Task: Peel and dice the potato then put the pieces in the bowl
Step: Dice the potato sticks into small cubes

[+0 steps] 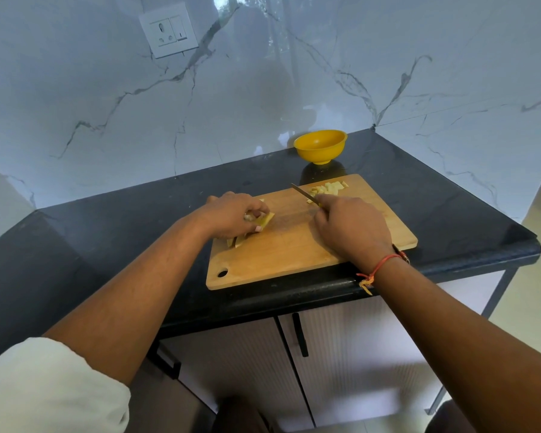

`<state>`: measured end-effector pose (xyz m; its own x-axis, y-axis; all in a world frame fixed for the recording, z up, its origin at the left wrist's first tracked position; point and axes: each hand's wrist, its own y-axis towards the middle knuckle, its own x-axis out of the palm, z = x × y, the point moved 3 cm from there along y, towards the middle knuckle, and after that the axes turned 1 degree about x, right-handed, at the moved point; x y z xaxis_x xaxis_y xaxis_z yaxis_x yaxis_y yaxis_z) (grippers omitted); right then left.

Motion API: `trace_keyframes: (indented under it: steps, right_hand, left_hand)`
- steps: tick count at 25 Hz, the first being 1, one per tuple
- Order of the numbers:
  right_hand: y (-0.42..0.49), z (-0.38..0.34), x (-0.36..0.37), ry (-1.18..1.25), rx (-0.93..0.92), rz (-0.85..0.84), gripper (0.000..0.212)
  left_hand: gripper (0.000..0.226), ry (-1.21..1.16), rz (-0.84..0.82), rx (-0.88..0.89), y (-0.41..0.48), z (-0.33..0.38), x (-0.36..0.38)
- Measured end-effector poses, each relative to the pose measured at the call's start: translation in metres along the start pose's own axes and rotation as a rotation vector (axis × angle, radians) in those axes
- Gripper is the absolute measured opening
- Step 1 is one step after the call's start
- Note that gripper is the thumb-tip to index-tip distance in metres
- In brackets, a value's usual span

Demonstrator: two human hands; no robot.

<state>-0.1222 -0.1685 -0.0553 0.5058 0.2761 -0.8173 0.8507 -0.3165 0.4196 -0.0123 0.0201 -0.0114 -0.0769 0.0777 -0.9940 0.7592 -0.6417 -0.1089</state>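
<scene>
Black countertop (pixel 107 245) against a marbled wall. Wooden cutting board (pixel 288 248) lies at the counter's front edge. Left hand (pixel 231 218) is on the board's left part, fingers curled round pale potato strips (pixel 264 220) and holding them down. Right hand (pixel 352 229) is mid-board, closed round the handle of a knife (pixel 303 193), blade pointing away. Yellow bowl (pixel 320 146) sits on the counter just beyond the board's far edge. Diced potato pieces (pixel 328 189) are heaped at the board's far corner, beside the blade.

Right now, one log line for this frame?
phase: dicing | left hand: holds potato strips on board | right hand: grips knife | diced pieces: board far corner | bowl: looks empty
</scene>
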Motion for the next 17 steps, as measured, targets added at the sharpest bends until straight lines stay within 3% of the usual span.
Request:
trace_keyframes:
  steps: [10,17]
  right_hand:
    - [0.000,0.000,-0.001,0.009,0.005,-0.009,0.040]
    - [0.001,0.002,0.001,0.007,0.008,-0.005,0.039]
  left_hand:
    - [0.028,-0.167,0.153,-0.038,0.003,0.012,0.004]
    - [0.013,-0.113,0.232,-0.084,0.007,0.018,0.006]
